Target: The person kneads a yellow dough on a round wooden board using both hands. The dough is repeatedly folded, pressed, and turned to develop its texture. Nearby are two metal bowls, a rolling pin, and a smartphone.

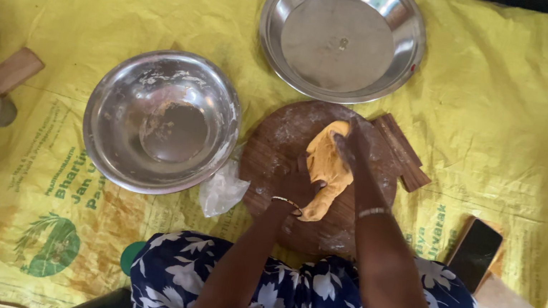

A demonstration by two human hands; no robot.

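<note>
Orange dough (pixel 327 165) (on round board (pixel 274 154)) gripped btwn both hands: left hand (pixel 301 187), right hand (pixel 354 151).

Place: home floor cooking spot
Signs: yellow sack mat (pixel 527 105), steel bowl (pixel 161 121), steel plate (pixel 342 34), round wooden rolling board (pixel 274 154)

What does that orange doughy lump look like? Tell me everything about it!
The dough is a soft-looking, yellow-orange lump, stretched long and uneven, wider at the top and narrowing to a tail near the person. It lies on the round wooden board, which is dusted with white flour. Both hands are on it: the left hand presses its lower side, and the right hand covers its upper right edge.
</note>
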